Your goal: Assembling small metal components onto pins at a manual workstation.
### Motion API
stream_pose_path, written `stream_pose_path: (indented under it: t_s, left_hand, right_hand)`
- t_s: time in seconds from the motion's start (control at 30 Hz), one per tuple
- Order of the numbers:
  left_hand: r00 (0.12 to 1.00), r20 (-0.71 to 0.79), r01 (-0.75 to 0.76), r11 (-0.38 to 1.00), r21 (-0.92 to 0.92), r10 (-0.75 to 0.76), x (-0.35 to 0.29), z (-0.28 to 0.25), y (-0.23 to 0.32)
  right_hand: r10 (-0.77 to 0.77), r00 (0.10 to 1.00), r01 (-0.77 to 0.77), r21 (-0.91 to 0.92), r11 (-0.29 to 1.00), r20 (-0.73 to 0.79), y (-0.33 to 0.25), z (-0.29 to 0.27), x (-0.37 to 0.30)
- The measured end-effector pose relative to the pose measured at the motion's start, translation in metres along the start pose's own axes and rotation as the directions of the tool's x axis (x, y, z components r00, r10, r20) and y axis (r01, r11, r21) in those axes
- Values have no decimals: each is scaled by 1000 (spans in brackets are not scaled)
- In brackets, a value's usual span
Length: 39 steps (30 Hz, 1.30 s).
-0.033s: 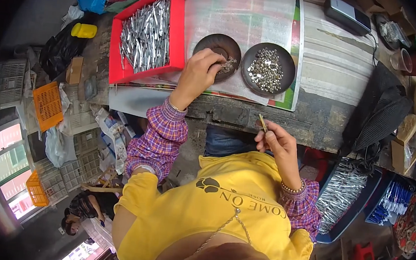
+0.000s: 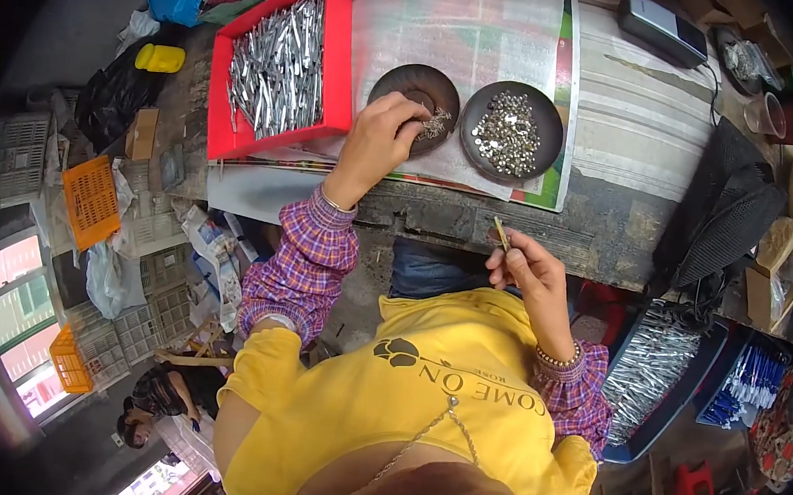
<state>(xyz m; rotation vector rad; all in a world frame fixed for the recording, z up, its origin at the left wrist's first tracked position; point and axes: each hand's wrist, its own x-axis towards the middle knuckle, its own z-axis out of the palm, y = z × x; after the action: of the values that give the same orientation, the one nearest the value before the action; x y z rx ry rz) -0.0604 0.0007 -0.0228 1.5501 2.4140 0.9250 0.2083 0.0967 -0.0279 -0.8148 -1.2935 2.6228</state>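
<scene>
My left hand (image 2: pixel 379 147) reaches over the left dark bowl (image 2: pixel 390 81), its thumb and fingers pinched together at a small heap of thin metal pieces (image 2: pixel 439 121). Whatever the fingertips hold there is hidden. To its right, a second dark bowl (image 2: pixel 549 132) contains a pile of small shiny silver and brass-toned parts (image 2: pixel 508 130). My right hand (image 2: pixel 537 283) is held up near the table's front edge, thumb and fingers closed on a slim brass-coloured piece (image 2: pixel 501 234) that points up and away. Its lower end disappears between the fingers.
A red box (image 2: pixel 342 64) full of slim silver tubes stands left of the bowls. Printed sheets (image 2: pixel 492 20) cover the worktable (image 2: pixel 605 237). A black bag (image 2: pixel 726 201) hangs at the right edge, above a blue crate (image 2: pixel 674 413) of silver pieces. Another person (image 2: pixel 171 393) is at lower left.
</scene>
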Motion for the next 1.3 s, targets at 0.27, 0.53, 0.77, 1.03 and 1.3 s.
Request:
stream_pose_path:
  t_s: [0.27, 0.53, 0.77, 1.03, 1.3]
  left_hand:
    - [993, -52, 101, 990, -98, -107, 3, -7, 7]
    - [971, -57, 205, 931, -301, -232, 1, -7, -4]
    - [953, 76, 271, 717, -642, -293, -5, -8, 18]
    - [932, 318, 362, 497, -789, -175, -19, 3, 61]
    - [919, 369, 381, 560, -736, -139, -17, 18, 86]
  right_hand:
    - [5, 1000, -5, 9, 1000, -3, 2, 1, 4]
    - [23, 999, -21, 80, 997, -29, -3, 4, 6]
    - [-6, 999, 13, 137, 990, -48, 0, 2, 9]
    - [-76, 993, 82, 55, 995, -95, -3, 6, 9]
    - [-103, 988, 109, 48, 993, -113, -3, 1, 8]
